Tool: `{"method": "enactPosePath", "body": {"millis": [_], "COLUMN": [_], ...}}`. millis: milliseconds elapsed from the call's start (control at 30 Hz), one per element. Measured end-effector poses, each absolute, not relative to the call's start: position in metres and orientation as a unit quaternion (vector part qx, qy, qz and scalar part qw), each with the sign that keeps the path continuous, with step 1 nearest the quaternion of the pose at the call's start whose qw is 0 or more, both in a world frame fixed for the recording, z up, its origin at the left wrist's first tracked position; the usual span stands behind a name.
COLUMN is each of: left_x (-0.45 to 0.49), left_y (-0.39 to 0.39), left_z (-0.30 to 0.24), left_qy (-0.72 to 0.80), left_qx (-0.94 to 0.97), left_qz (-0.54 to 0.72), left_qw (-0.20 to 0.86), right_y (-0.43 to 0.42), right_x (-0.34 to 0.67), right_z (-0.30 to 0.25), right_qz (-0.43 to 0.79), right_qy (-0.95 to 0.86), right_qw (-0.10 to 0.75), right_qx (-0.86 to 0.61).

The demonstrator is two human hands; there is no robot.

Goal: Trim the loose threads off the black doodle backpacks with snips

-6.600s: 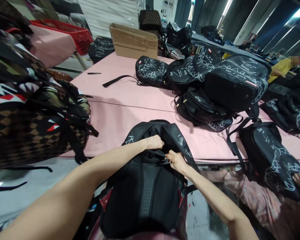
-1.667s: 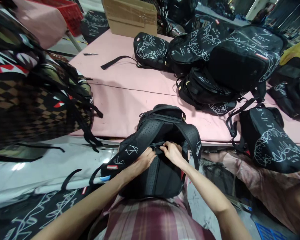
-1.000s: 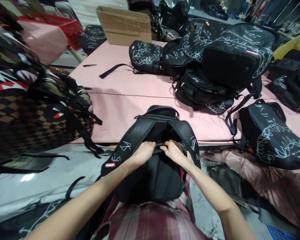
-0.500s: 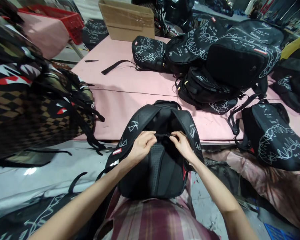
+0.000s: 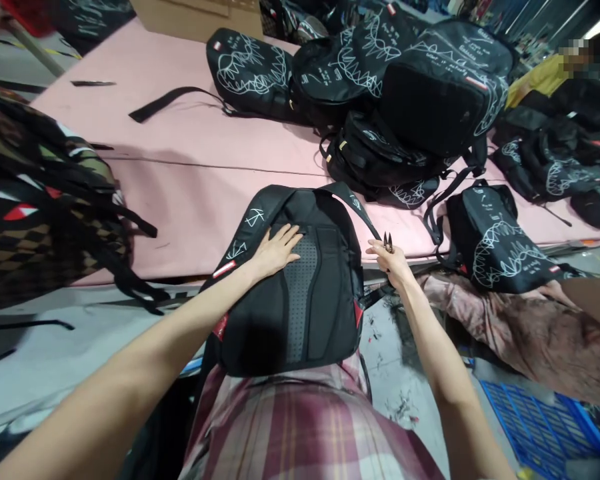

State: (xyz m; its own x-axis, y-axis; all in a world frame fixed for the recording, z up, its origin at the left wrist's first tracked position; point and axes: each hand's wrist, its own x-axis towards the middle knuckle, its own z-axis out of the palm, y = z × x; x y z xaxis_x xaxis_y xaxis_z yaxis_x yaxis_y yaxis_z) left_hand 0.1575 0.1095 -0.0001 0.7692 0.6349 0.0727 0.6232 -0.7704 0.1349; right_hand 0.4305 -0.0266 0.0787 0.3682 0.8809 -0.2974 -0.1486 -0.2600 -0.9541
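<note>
A black backpack [image 5: 330,313] rests upright on my lap against the table edge, its padded back panel with a dotted mesh strip facing me. My left hand [image 5: 276,252] lies on the upper part of that panel, fingers stretched out. To the right of the bag, my right hand [image 5: 393,261] is closed around small dark thread snips [image 5: 388,241], whose points stick up from the fingers. Its thumb and fingertips are at the end of a shoulder strap [image 5: 357,210]; whether they pinch it is hard to see. White scribbles mark the other strap [image 5: 255,219].
Several black scribbled backpacks [image 5: 430,100] are piled on the pink table [image 5: 180,193]. Checkered bags [image 5: 40,220] crowd the left side. A cardboard box [image 5: 195,20] stands at the back, a blue crate [image 5: 545,420] at lower right. Another person's arm [image 5: 593,300] enters from the right.
Both hands have left the bag's opening, and the back panel now stands up. My left hand has flattened onto it; the right has moved out to the strap, with the snips showing. The view has shifted.
</note>
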Motion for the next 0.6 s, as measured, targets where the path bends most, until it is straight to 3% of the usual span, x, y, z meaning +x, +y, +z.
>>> {"method": "enactPosePath", "body": {"millis": [200,400,600], "left_x": [0.128,0.020,-0.035], "left_y": [0.043,-0.064,-0.098], "left_z": [0.000,-0.013,-0.019], "left_qy": [0.333,0.271,0.397], "left_qx": [0.941,0.954,0.905], "left_qz": [0.025,0.045,0.093], "left_qw": [0.059,0.119,0.117], "right_y": [-0.079,-0.139,-0.195], "right_x": [0.436,0.438,0.378], "right_z": [0.059,0.015,-0.029], "right_qz": [0.468,0.429,0.508], "right_qy": [-0.258,-0.230,-0.230], "right_qw": [0.541,0.541,0.429], "right_qx": [-0.650,-0.686,-0.710]}}
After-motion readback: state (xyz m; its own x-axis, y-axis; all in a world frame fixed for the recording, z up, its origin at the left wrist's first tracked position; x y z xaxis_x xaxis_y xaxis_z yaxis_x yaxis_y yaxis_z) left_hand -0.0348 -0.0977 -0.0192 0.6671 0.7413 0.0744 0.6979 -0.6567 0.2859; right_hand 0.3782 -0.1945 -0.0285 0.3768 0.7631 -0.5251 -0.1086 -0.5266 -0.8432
